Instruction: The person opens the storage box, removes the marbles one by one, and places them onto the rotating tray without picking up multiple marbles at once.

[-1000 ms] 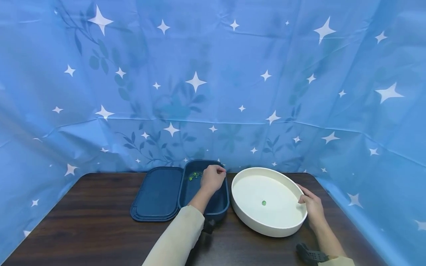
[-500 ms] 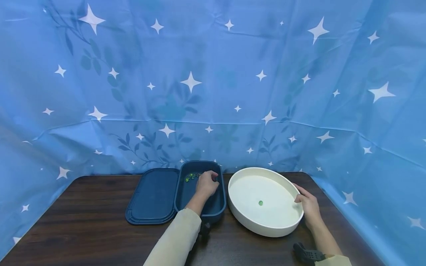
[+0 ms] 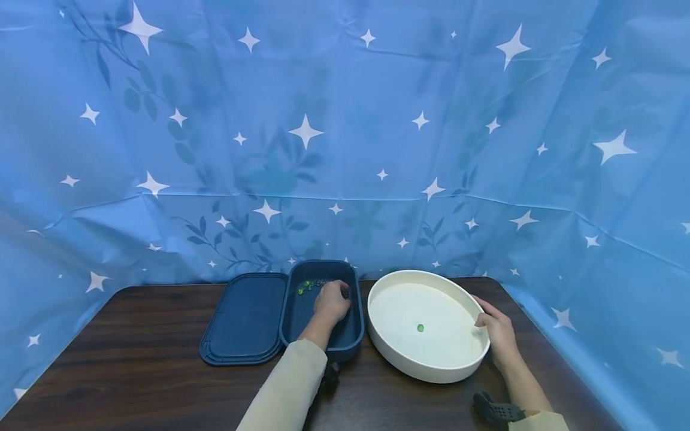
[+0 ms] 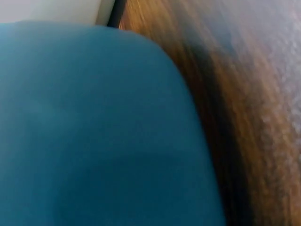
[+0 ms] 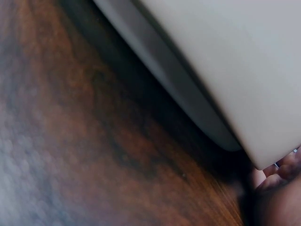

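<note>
My left hand (image 3: 332, 300) reaches down into a deep dark blue box (image 3: 289, 320), its fingers bent near the right inner wall. I cannot tell whether anything sits between those fingertips. Beside that hand, several small green pieces (image 3: 308, 286) lie on the box's floor toward the back left. My right hand (image 3: 498, 329) grips the right rim of a round cream tray (image 3: 409, 359), thumb over the edge and fingers outside. One small green piece (image 3: 420, 328) lies on the tray's floor. In the right wrist view, fingertips (image 5: 277, 176) show at the tray's lower edge.
A flat dark blue lid (image 3: 245, 317) lies left of the box, right against it. All of this stands on a dark wood table (image 3: 135, 353), with a blue star-print curtain (image 3: 345, 149) behind its far edge. The box's outer wall (image 4: 103, 117) fills much of the left wrist view.
My left hand has come down from above the box's right side to lower inside it. The right hand keeps its grip on the tray. The whole head view has shifted slightly.
</note>
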Demonstrator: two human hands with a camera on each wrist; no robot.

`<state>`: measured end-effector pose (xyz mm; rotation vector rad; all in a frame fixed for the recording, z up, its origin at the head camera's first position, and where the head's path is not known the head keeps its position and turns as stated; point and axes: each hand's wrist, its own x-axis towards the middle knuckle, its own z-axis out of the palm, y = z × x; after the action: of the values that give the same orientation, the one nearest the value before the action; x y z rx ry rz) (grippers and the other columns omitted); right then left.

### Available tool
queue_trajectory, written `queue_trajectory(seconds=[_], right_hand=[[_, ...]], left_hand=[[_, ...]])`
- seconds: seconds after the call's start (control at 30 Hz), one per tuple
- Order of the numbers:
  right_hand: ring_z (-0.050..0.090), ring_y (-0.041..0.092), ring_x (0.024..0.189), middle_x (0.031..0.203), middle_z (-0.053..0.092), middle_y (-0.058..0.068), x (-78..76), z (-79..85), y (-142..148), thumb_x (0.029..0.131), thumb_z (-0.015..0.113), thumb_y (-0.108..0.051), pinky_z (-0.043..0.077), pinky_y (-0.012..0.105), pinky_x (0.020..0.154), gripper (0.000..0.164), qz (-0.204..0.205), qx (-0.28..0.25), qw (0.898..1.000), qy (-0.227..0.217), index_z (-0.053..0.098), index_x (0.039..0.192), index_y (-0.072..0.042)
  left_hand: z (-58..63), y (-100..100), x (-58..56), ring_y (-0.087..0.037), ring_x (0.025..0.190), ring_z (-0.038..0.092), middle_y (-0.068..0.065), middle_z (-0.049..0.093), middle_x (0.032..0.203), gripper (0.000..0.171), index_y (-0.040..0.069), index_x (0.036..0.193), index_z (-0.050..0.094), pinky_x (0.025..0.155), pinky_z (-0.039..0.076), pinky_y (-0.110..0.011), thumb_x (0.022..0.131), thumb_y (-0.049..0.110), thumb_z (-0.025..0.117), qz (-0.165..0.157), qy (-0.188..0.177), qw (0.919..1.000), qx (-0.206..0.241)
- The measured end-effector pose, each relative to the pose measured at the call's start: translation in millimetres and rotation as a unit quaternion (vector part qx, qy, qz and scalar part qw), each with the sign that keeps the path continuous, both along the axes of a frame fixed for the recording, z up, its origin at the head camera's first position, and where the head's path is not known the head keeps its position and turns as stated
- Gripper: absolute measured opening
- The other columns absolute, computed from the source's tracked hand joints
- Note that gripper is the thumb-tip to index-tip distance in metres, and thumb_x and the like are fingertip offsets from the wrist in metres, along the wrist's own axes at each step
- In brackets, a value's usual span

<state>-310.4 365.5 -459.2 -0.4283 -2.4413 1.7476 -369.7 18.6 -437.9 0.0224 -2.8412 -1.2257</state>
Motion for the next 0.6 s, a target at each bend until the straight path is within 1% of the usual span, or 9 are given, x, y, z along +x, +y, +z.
queue_trajectory(seconds=[0.13,0.27,0.37,0.47,0.6], right_hand=[[0.031,0.042,0.151,0.166,0.026,0.019,0.1,-0.1,-0.2,0.085,0.04,0.001,0.04,0.004,0.069,0.075,-0.001,-0.001,1.0,0.001,0.032,0.158,-0.009],[0.032,0.041,0.15,0.166,0.026,0.02,0.1,-0.7,0.2,0.085,0.04,0.001,0.041,0.004,0.07,0.074,0.003,-0.002,1.0,0.006,0.032,0.158,-0.009],[0.031,0.042,0.151,0.166,0.026,0.02,-0.3,-1.0,0.5,0.085,0.04,0.001,0.04,0.004,0.07,0.074,0.004,0.003,1.0,0.006,0.032,0.158,-0.009],[0.031,0.042,0.151,0.166,0.025,0.019,-0.2,-1.1,0.9,0.086,0.04,0.001,0.04,0.004,0.07,0.074,0.006,0.005,1.0,0.006,0.032,0.158,-0.009],[0.032,0.041,0.15,0.166,0.025,0.019,0.9,-0.7,1.0,0.086,0.04,0.002,0.042,0.006,0.071,0.074,0.011,0.002,1.0,0.007,0.032,0.159,-0.009]], left_hand=[[0.8,0.5,-0.2,-0.032,0.111,0.065,-0.012,0.07,0.123,0.028,0.009,0.12,0.071,0.099,0.051,-0.051,0.092,0.009,0.07,-0.01,-0.007,0.9998,-0.015],[1.3,1.1,0.3,-0.03,0.108,0.067,-0.011,0.072,0.119,0.023,0.01,0.116,0.073,0.099,0.052,-0.05,0.092,0.01,0.069,-0.014,-0.006,0.9992,-0.038],[1.8,1.5,1.7,-0.028,0.102,0.067,-0.01,0.073,0.112,0.019,0.008,0.111,0.072,0.095,0.053,-0.048,0.091,0.01,0.07,-0.008,0.001,0.9989,-0.046],[3.3,2.0,3.7,-0.029,0.097,0.066,-0.011,0.071,0.108,0.019,0.007,0.108,0.068,0.092,0.054,-0.048,0.09,0.009,0.072,0.005,0.005,0.9992,-0.039],[4.3,2.6,4.8,-0.032,0.102,0.065,-0.014,0.067,0.112,0.028,0.007,0.114,0.064,0.092,0.053,-0.051,0.089,0.009,0.073,0.022,0.006,0.9992,-0.032]])
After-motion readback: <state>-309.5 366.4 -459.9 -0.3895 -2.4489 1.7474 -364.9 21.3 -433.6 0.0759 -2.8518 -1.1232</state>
